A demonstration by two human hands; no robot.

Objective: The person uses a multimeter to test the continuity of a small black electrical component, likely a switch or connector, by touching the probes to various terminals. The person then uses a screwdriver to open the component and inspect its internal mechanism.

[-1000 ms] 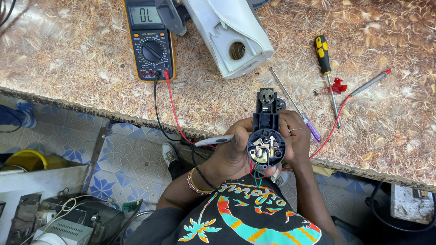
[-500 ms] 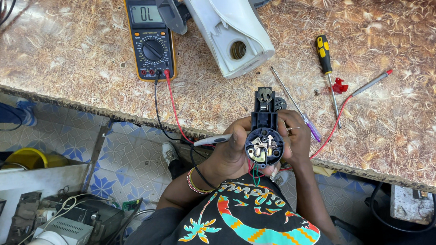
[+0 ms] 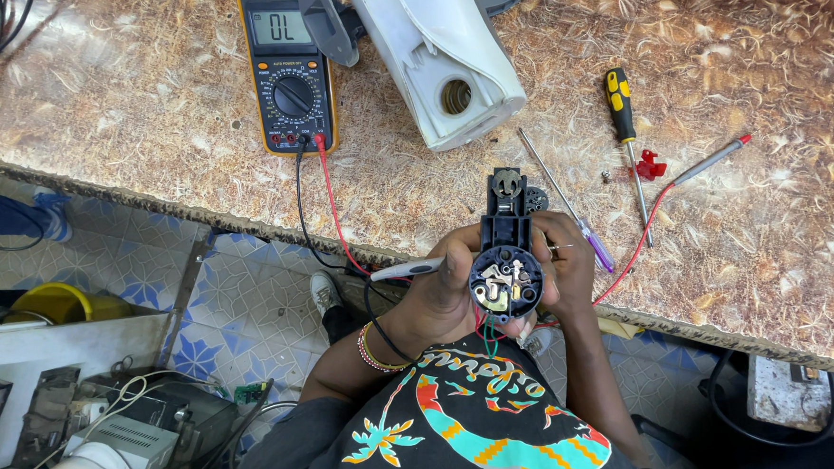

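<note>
Both my hands hold a black plastic switch part (image 3: 505, 279) upright just in front of the table edge. Its round end, with metal contacts and small wires, faces me. My left hand (image 3: 436, 295) grips its left side and also pins a grey meter probe (image 3: 409, 269) that sticks out to the left. A black lead runs from that probe to the multimeter (image 3: 287, 70). My right hand (image 3: 568, 269) wraps the part's right side. Red and green wires hang below the part.
On the patterned table (image 3: 144, 116) lie a white appliance body (image 3: 436, 53), a yellow-and-black screwdriver (image 3: 625, 128), a thin purple-handled screwdriver (image 3: 568, 203), a small red piece (image 3: 648, 166) and the red probe (image 3: 708, 162) with its lead. Devices and a yellow bowl (image 3: 54, 303) sit on the floor to the left.
</note>
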